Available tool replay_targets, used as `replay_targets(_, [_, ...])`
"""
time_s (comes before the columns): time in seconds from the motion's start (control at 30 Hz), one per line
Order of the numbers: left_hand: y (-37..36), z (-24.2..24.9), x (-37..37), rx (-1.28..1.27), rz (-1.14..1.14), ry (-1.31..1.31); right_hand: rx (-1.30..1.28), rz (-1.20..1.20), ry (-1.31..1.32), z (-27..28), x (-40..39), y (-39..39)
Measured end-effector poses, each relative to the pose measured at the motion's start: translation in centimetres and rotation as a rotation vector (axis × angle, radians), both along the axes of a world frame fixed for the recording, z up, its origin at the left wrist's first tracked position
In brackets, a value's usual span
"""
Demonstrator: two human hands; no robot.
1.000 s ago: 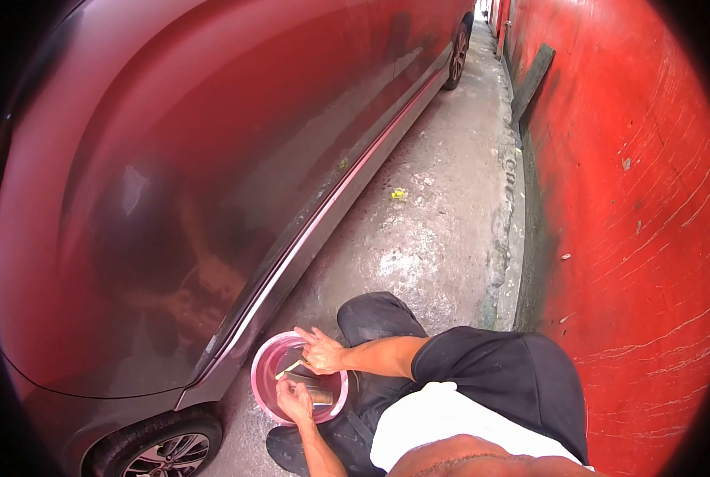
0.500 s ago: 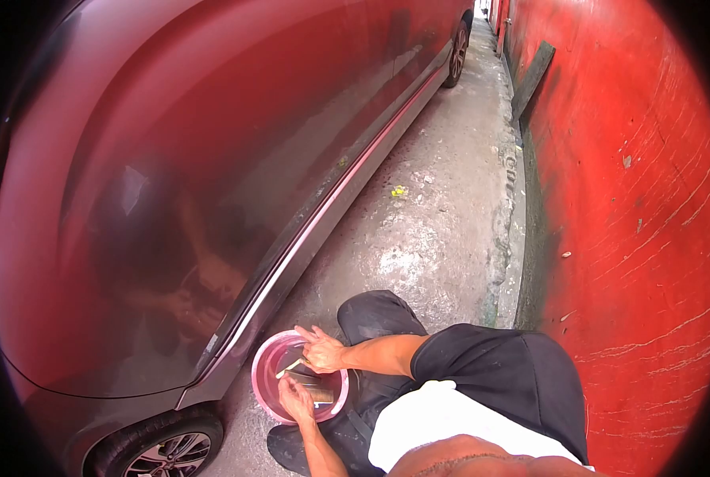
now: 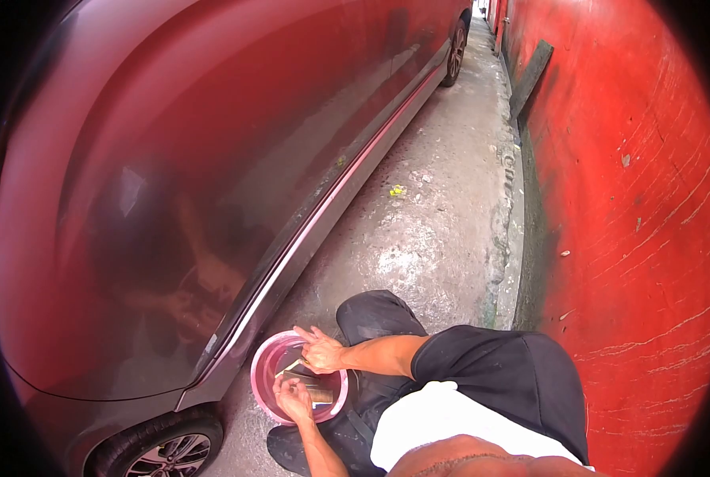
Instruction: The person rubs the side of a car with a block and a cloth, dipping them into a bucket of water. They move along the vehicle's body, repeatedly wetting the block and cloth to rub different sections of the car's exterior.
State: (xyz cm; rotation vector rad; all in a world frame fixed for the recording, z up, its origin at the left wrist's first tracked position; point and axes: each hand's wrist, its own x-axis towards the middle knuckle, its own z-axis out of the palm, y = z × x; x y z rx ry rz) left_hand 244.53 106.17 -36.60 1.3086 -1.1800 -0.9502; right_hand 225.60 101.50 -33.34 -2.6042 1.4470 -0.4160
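My right hand [image 3: 321, 352] is over the far side of a pink bucket [image 3: 262, 395], with one finger stretched along the rim. Its lower fingers close on one end of a pale narrow strip [image 3: 288, 368]. My left hand [image 3: 294, 399] hangs over the near side of the bucket, its fingers curled together close to the strip's other end. I cannot tell what is between them. Below the hands, a flat, brownish-grey piece [image 3: 320, 394] shows inside the bucket, partly covered by the left hand.
A dark, glossy car [image 3: 236, 119] stands on the left, its nearer wheel [image 3: 170, 459] just below the bucket. To the right rises a scratched red wall [image 3: 633, 199] with a dark plank [image 3: 532, 79] leaning on it. Yellow scraps [image 3: 398, 191] lie on the concrete floor [image 3: 418, 230].
My left hand has shifted slightly left and its fingers have curled more over the bucket. My right hand stays nearly in place.
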Motion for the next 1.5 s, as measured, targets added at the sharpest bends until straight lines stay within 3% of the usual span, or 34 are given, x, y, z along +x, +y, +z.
replay_targets(0.17, [1.0, 3.7, -1.8, 0.019, 0.042, -0.092, -0.002, 0.001, 0.010, 0.1, 0.0, 0.0])
replay_targets(0.23, [0.9, 3.5, -1.4, -0.163, 0.025, -0.433, 0.000, -0.003, 0.007, 0.1, 0.0, 0.0])
replay_targets(0.33, [0.8, 3.9, -1.1, -0.150, 0.048, -0.538, -0.005, -0.004, 0.000, 0.0, 0.0, 0.0])
replay_targets(0.47, [1.0, 4.8, -1.7, -0.165, 0.080, -0.512, -0.012, -0.001, -0.014, -0.1, 0.0, 0.0])
replay_targets(0.67, [0.8, 4.3, -0.9, 0.017, 0.009, -0.555, -0.014, 0.000, 0.016, 0.2, -0.1, 0.1])
replay_targets(0.87, [1.1, 5.5, -2.0, 0.065, 0.066, -0.364, 0.012, 0.000, 0.006, 0.0, 0.0, 0.0])
replay_targets(0.97, [0.8, 3.4, -0.9, 0.064, 0.026, -0.385, 0.002, 0.001, 0.022, 0.0, 0.0, 0.0])
replay_targets(1.03, [0.1, -0.2, 0.8, 0.120, -0.022, -0.125, 0.016, 0.001, 0.020, 0.2, 0.0, 0.0])
replay_targets(1.07, [-0.1, -1.6, 1.3, 0.119, -0.022, -0.127, 0.016, 0.000, 0.019, 0.1, 0.0, 0.0])
replay_targets(1.13, [-0.4, -3.2, 1.9, -0.113, -0.050, -0.238, 0.051, 0.012, 0.017, -0.2, 0.1, -0.2])
replay_targets(1.17, [-0.3, -2.5, 1.7, -0.113, -0.050, -0.239, 0.050, 0.012, 0.015, -0.1, 0.1, -0.1])
replay_targets(1.23, [0.3, 0.5, 0.5, -0.238, -0.032, -0.644, 0.024, -0.006, 0.004, 0.2, 0.0, 0.0])
replay_targets(1.37, [1.0, 3.3, -1.1, -0.069, -0.020, -0.537, 0.031, 0.003, 0.018, 0.2, 0.0, 0.0])
replay_targets(1.43, [0.9, 3.2, -1.1, -0.024, -0.022, -0.362, 0.029, 0.001, 0.032, 0.1, 0.0, 0.0])
replay_targets(1.5, [1.0, 3.0, -1.0, -0.076, -0.020, -0.423, 0.036, 0.001, 0.037, 0.3, 0.0, 0.0])
